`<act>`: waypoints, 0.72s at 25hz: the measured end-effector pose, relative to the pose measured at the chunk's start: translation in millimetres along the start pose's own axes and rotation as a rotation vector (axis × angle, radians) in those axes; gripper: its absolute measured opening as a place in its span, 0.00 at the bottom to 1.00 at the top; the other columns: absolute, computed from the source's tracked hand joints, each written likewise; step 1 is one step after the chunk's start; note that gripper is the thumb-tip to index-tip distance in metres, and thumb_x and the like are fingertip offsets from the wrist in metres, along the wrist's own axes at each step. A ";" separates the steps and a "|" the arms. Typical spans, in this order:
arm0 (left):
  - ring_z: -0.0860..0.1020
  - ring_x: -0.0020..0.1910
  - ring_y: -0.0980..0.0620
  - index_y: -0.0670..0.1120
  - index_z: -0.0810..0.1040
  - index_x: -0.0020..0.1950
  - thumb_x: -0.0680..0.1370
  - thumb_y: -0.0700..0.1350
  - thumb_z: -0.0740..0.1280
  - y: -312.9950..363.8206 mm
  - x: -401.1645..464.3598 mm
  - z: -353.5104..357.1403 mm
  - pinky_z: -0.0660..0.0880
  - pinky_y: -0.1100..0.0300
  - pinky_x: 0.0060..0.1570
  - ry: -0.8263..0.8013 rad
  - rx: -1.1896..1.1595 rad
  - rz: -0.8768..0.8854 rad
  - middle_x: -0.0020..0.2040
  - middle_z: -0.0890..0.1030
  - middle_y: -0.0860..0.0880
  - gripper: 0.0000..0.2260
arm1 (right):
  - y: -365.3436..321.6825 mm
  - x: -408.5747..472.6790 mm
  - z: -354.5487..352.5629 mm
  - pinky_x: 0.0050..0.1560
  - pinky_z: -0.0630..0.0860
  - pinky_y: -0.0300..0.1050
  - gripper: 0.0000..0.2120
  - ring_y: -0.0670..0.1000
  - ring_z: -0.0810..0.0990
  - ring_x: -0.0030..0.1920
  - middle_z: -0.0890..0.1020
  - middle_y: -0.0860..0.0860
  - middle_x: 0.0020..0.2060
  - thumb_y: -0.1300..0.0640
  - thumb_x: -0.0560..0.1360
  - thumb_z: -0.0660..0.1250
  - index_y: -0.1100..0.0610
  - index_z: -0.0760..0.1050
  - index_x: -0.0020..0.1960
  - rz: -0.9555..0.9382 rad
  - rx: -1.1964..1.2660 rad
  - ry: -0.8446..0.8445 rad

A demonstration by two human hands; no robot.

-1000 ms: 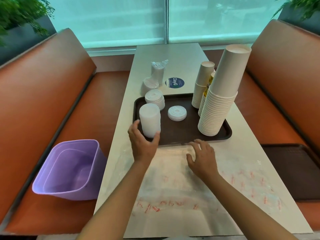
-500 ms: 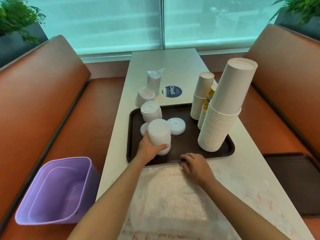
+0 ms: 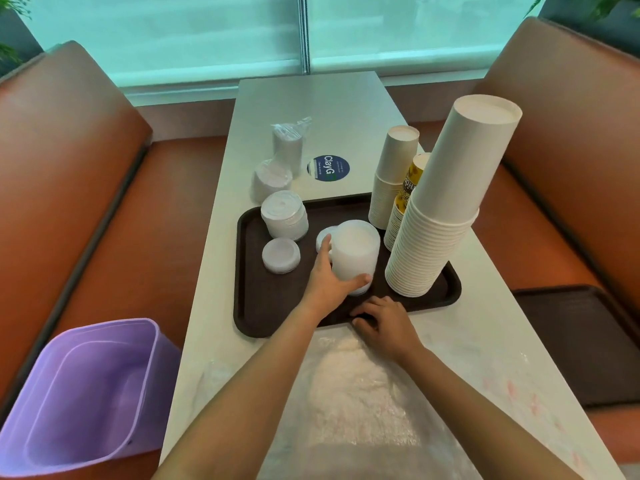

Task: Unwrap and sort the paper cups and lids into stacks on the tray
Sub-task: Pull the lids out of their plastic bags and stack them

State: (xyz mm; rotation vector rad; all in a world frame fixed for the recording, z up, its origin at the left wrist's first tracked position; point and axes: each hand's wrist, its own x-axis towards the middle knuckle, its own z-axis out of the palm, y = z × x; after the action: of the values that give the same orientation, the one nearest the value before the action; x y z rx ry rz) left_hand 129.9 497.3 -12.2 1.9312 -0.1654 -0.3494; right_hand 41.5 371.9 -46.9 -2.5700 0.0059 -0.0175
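The left hand is gripping a tall stack of lids mid-tray (light, slippery, probably prone to toppling; hold low around its sides), while the right hand is pressing, fingers curled, on the tray's near rim.

Left hand grips tall lid stack on brown tray. Right hand rests on tray's near rim. Cup stacks stand at tray's right; purple bin on left bench.

left hand: curled, gripping | right hand: palm down, fingers bent
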 end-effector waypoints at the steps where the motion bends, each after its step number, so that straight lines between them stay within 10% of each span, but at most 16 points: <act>1: 0.66 0.69 0.47 0.50 0.54 0.76 0.71 0.52 0.74 -3.1 -3.2 -3.4 0.65 0.49 0.69 0.021 -0.036 0.014 0.72 0.64 0.48 0.41 | 0.3 -0.9 -0.3 0.49 0.64 0.45 0.09 0.51 0.74 0.50 0.80 0.46 0.49 0.51 0.75 0.66 0.50 0.81 0.53 0.008 -0.001 0.001; 8: 0.75 0.55 0.51 0.47 0.74 0.63 0.76 0.41 0.67 -4.7 -16.6 -73.4 0.72 0.63 0.52 0.294 0.050 0.008 0.63 0.74 0.46 0.15 | -41.8 5.3 -3.0 0.55 0.69 0.46 0.13 0.52 0.75 0.56 0.79 0.48 0.55 0.57 0.76 0.64 0.52 0.78 0.59 -0.098 -0.008 -0.102; 18: 0.76 0.53 0.48 0.49 0.77 0.54 0.79 0.46 0.63 44.4 38.9 -167.4 0.74 0.51 0.58 0.405 -0.120 0.023 0.48 0.76 0.54 0.06 | -150.8 128.7 -42.4 0.51 0.73 0.42 0.10 0.48 0.75 0.46 0.77 0.48 0.48 0.61 0.76 0.64 0.56 0.77 0.56 0.024 0.479 0.042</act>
State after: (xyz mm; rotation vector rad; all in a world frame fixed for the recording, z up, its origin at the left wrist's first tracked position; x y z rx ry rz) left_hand 222.3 617.5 80.1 1.8379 0.0982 0.0509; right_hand 169.7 474.8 71.8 -2.0905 0.0428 -0.0569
